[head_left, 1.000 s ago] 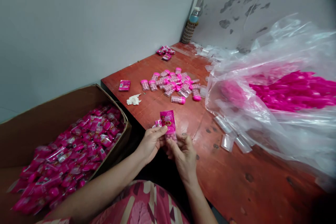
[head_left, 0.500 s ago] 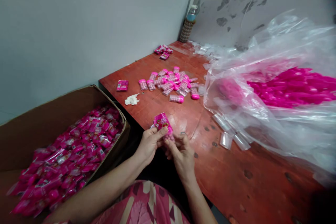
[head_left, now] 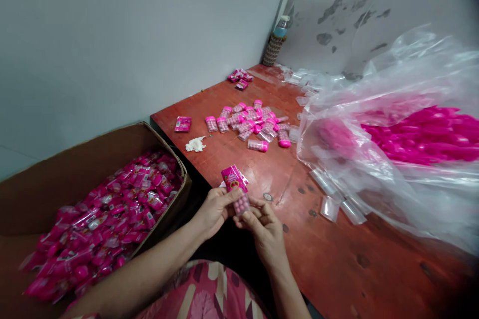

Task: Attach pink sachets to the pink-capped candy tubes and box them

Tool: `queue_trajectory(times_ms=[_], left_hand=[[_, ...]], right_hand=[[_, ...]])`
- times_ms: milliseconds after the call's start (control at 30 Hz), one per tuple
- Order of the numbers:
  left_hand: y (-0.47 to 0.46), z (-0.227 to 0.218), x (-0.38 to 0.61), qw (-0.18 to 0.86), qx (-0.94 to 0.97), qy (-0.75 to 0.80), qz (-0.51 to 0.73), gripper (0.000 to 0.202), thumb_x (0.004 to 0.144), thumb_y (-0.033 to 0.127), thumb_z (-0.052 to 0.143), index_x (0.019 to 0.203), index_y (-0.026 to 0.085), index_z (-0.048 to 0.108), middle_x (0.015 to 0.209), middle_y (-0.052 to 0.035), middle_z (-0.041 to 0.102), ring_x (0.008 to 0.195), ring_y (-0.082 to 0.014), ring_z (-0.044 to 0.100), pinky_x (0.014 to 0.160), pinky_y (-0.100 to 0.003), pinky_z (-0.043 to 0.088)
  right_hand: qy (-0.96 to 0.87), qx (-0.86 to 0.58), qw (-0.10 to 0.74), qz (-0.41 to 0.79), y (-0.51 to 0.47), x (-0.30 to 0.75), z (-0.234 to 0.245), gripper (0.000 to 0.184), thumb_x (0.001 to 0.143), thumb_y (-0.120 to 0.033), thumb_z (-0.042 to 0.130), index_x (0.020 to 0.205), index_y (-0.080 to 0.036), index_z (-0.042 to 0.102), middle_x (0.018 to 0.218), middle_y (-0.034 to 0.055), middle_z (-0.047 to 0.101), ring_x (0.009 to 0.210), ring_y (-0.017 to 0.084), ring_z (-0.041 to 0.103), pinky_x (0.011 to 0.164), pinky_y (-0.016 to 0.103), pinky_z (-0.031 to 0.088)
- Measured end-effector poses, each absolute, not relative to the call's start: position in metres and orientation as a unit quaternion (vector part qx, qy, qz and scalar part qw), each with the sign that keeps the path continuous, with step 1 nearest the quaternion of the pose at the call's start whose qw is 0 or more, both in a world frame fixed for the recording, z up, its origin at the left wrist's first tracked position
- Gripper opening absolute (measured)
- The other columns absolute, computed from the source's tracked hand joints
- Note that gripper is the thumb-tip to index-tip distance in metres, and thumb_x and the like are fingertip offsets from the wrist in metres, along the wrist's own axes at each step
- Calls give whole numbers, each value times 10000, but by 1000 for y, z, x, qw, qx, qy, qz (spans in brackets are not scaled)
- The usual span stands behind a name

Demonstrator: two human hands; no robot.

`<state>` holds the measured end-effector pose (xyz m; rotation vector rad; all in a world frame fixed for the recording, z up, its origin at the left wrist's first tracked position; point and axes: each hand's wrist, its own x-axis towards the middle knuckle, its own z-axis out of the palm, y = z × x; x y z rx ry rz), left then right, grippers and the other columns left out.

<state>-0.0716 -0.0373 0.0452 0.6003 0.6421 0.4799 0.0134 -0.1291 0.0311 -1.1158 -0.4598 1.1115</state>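
Observation:
Both of my hands pinch one small clear pouch with a pink printed header card and pink candy balls inside, held at the near edge of the red-brown table. My left hand grips it from the left with thumb and fingers closed just below the card. My right hand holds the lower end, fingers curled. A cardboard box full of finished pink packets stands to my left.
A heap of small pink-capped candy tubes lies mid-table, with a lone pink packet and a white scrap to its left. A large clear plastic bag of pink items fills the right. A bottle stands in the far corner.
The pouch has tilted left and sunk a little between my hands, so the candy balls inside now show. Both hands stay closed on it.

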Motion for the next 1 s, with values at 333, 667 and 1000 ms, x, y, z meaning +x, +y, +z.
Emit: queue_trajectory(times_ms=[333,667,1000], left_hand=[[-33,59,-111,851,252,286,361,194,724,290,625,787,107,622,840,-90,650,779,-182,605,703,-308,478],[1,24,-90,401,787,343,321,360,724,364,599,1059,235,607,1247,-67,501,1219,-259,352,1028,-456,219],[2,10,-72,277,847,291,348,261,784,256,536,1027,304,618,1214,-26,531,1228,-247,340,1023,-505,190]], right_hand=[[-223,-532,670,466,-112,10,38,221,701,-266,665,819,-188,495,631,-23,642,530,130,616,482,226,501],[-218,-611,647,401,-123,36,32,171,753,-327,598,819,-181,539,665,-10,622,519,99,579,473,194,454],[-291,-676,606,301,-104,43,34,217,736,-321,609,903,-195,551,856,27,629,771,162,596,716,302,465]])
